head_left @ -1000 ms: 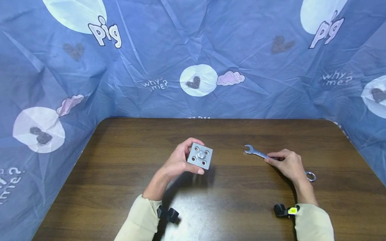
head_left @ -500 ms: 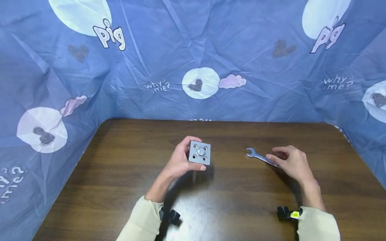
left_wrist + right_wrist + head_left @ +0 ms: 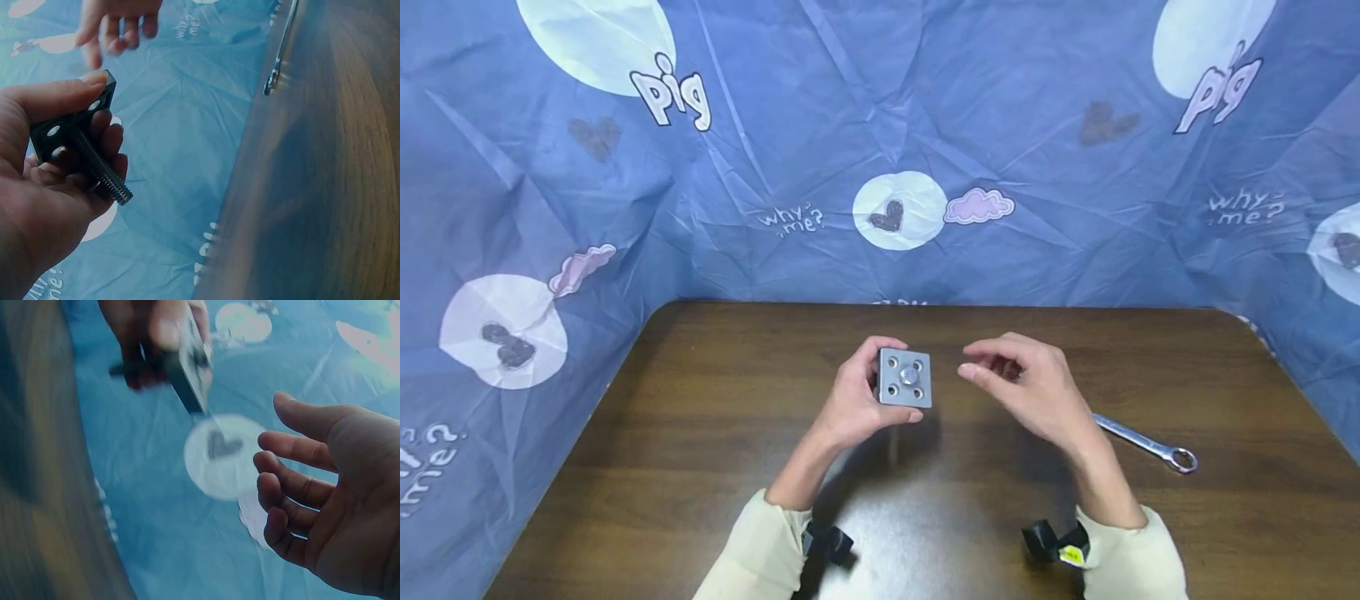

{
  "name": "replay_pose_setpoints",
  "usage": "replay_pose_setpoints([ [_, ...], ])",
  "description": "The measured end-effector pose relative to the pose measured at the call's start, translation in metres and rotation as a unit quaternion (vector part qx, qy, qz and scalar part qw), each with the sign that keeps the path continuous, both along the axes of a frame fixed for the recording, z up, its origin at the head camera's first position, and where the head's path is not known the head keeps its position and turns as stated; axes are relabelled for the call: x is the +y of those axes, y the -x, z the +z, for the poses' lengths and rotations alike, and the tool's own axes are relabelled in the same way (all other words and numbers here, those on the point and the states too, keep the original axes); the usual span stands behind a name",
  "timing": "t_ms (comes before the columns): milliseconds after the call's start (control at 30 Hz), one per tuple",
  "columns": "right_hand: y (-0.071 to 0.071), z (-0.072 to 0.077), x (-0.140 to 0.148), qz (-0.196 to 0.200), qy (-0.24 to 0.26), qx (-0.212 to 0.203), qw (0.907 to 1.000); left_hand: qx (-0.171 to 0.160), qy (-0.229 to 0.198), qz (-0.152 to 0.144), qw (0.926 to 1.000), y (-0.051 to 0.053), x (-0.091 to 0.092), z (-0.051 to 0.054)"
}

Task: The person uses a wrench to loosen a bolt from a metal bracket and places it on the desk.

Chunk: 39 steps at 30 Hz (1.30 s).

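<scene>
My left hand (image 3: 850, 404) grips a square grey metal plate (image 3: 904, 392) by its edges, above the table. Holes sit near the plate's corners, and a bolt head (image 3: 910, 376) stands out at its centre. Behind the plate, a threaded shank (image 3: 103, 169) sticks out past my curled fingers in the left wrist view. My right hand (image 3: 1037, 387) hovers just right of the plate, apart from it, fingers loosely bent with nothing between them. A combination wrench (image 3: 1138, 438) lies on the table; the right forearm hides its open end.
The brown wooden table (image 3: 737, 375) has rounded far corners. A blue printed cloth (image 3: 775, 167) hangs behind it and along its sides. Black wrist cameras (image 3: 827, 543) are strapped at both sleeves.
My right hand has let go of the wrench and moved left, near the plate. The wrench stays on the table. My left hand still holds the plate, which has turned slightly.
</scene>
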State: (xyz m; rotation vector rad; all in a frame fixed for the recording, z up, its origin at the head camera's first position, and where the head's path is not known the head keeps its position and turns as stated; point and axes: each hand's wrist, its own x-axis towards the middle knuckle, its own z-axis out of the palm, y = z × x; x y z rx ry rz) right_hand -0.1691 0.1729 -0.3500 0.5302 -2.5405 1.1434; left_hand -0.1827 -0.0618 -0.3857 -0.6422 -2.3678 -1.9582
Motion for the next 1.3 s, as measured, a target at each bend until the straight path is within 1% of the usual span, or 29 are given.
replay_pose_setpoints([
  [133, -0.001, 0.001, -0.022, 0.030, 0.003, -0.016, 0.9994, 0.023, 0.014, 0.012, 0.9996, 0.000, 0.003, 0.003],
  [200, 0.000, 0.000, -0.030, 0.039, 0.002, -0.017, 0.9991, 0.038, 0.032, 0.022, 0.9985, 0.001, 0.005, 0.004],
  [267, 0.000, 0.000, -0.036, 0.041, 0.004, -0.014, 0.9991, 0.058, 0.053, 0.032, 0.9964, 0.001, 0.006, 0.006],
  [367, 0.001, 0.000, -0.043, 0.031, 0.009, -0.003, 0.9995, 0.089, 0.088, 0.046, 0.9910, 0.002, 0.008, 0.009],
  [433, 0.001, -0.001, -0.047, 0.019, 0.010, 0.007, 0.9997, 0.104, 0.102, 0.054, 0.9878, 0.002, 0.009, 0.009],
  [500, 0.001, -0.001, -0.050, 0.006, 0.008, 0.017, 0.9998, 0.113, 0.113, 0.063, 0.9852, 0.002, 0.010, 0.009],
  [600, 0.001, -0.004, -0.054, -0.015, 0.000, 0.030, 0.9994, 0.117, 0.121, 0.072, 0.9831, 0.002, 0.012, 0.008],
  [700, 0.001, -0.007, -0.056, -0.024, -0.010, 0.041, 0.9988, 0.113, 0.125, 0.076, 0.9828, 0.001, 0.013, 0.007],
  [767, 0.001, -0.009, -0.056, -0.022, -0.020, 0.053, 0.9981, 0.103, 0.125, 0.075, 0.9839, 0.000, 0.013, 0.006],
  [967, 0.001, -0.010, -0.052, 0.010, -0.041, 0.093, 0.9948, 0.058, 0.101, 0.058, 0.9915, -0.003, 0.012, 0.005],
  [1067, -0.001, -0.010, -0.050, 0.026, -0.047, 0.094, 0.9941, 0.040, 0.092, 0.043, 0.9941, -0.004, 0.011, 0.004],
  [1167, -0.005, -0.010, -0.047, 0.035, -0.053, 0.088, 0.9941, 0.027, 0.094, 0.026, 0.9949, -0.006, 0.010, 0.003],
  [1233, -0.007, -0.010, -0.044, 0.042, -0.059, 0.086, 0.9937, 0.021, 0.094, 0.015, 0.9953, -0.007, 0.010, 0.002],
  [1300, -0.007, -0.010, -0.042, 0.051, -0.066, 0.086, 0.9928, 0.018, 0.093, 0.010, 0.9955, -0.006, 0.010, 0.002],
])
